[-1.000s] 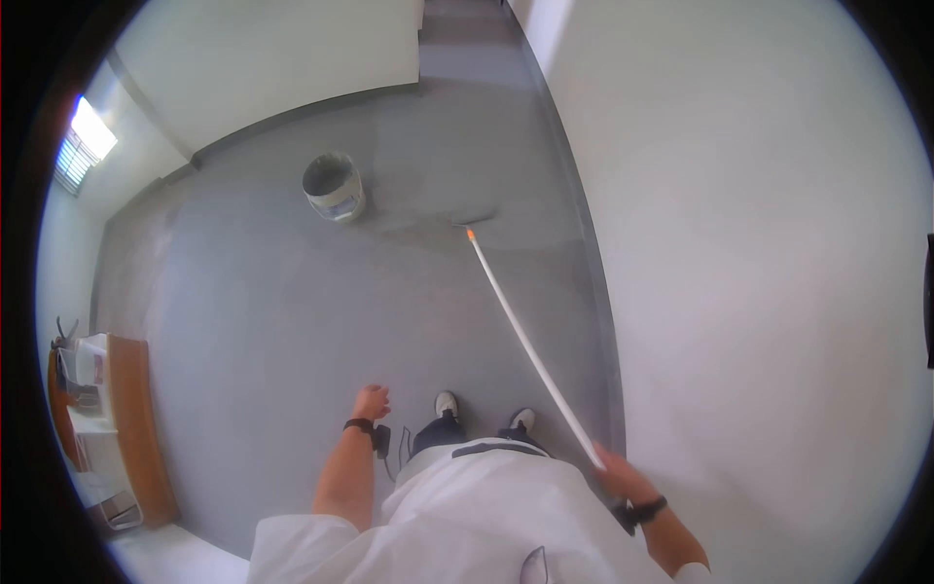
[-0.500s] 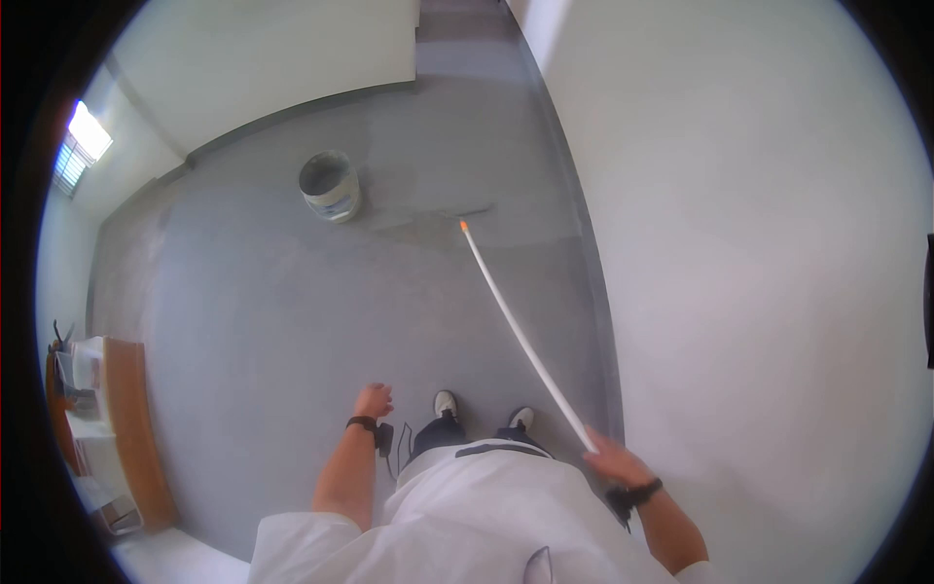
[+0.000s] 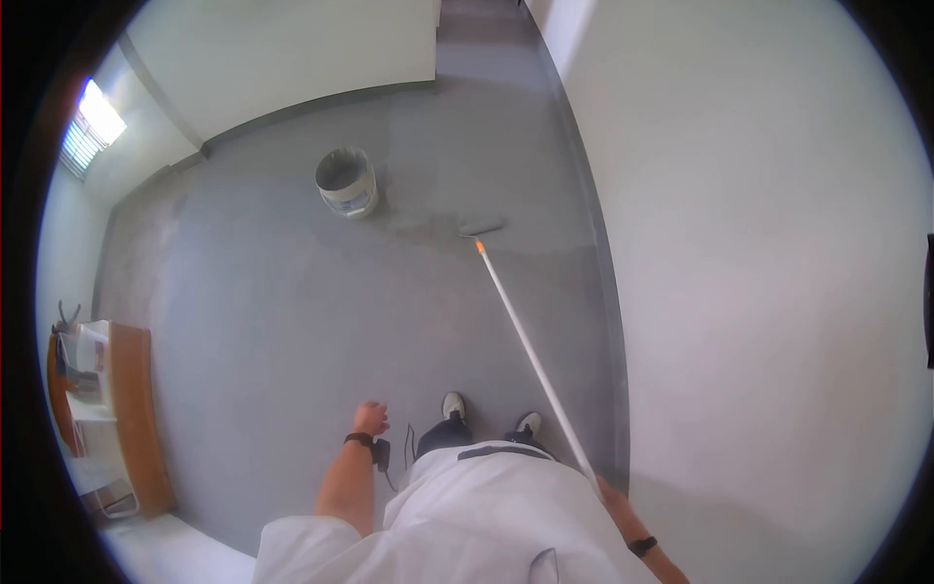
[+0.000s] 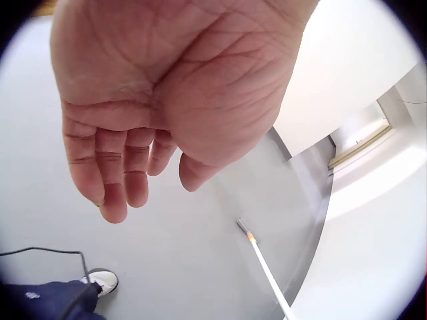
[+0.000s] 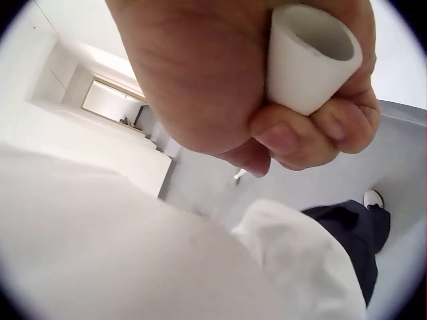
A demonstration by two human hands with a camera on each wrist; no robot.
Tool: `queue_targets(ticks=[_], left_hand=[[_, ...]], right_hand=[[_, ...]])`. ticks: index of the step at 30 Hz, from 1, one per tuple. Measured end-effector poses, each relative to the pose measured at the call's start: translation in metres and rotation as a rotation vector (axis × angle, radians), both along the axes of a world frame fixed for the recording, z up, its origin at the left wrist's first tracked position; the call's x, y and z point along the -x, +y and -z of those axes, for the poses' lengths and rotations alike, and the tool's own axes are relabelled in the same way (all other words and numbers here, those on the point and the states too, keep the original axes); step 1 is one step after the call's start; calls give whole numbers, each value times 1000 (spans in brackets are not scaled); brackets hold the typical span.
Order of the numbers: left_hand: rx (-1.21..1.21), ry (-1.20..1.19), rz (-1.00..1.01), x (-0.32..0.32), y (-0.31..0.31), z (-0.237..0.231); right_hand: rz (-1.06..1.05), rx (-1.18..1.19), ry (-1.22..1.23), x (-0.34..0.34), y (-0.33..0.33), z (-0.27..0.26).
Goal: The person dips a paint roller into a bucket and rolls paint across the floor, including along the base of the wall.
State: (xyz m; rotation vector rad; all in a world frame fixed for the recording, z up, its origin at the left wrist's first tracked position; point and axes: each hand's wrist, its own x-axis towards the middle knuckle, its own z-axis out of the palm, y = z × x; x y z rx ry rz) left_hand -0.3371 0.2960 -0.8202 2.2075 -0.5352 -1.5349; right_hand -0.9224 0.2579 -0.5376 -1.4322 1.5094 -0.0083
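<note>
My right hand [image 3: 620,511] grips a long white pole [image 3: 530,346] near its end, low beside my hip. In the right wrist view the fingers curl round the pole and its hollow open end [image 5: 300,77] sticks out of the fist. At the far end, past an orange tip [image 3: 480,247], a grey paint roller [image 3: 484,228] lies on the grey floor. My left hand [image 3: 371,419] hangs at my side, its fingers loosely bent and holding nothing, as the left wrist view also shows. A light bucket [image 3: 355,200] with a grey-coated inside stands left of the roller.
A white wall [image 3: 759,243] runs along my right with a dark grey skirting band. Ahead on the left a white wall block [image 3: 311,49] juts out. Brown-and-white furniture [image 3: 131,419] stands at the left. Darker patches mark the floor [image 3: 418,229] around the roller.
The roller moved slightly away from me, then came back nearer. My right hand has drawn the pole back toward my hip. The left hand stays hanging; the view has shifted a little.
</note>
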Motion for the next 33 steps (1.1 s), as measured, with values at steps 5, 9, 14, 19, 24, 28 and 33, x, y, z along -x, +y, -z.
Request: queue_targets(ticks=[5, 9, 14, 19, 24, 28, 33], left_hand=[[101, -223, 402, 1, -8, -3], [-38, 151, -122, 38, -46, -66], [124, 113, -49, 63, -58, -118], [165, 79, 129, 84, -54, -110], [394, -16, 614, 79, -28, -39], [845, -482, 1355, 59, -28, -100], [-10, 207, 257, 39, 3, -210]], right_hand=[[-63, -44, -174, -31, -12, 7], [40, -158, -79, -68, -31, -3], [168, -40, 43, -98, -1, -5], [188, 122, 19, -88, 50, -25], [245, 217, 121, -64, 115, -70], [308, 211, 189, -85, 150, -181], [373, 149, 274, -91, 201, -272]])
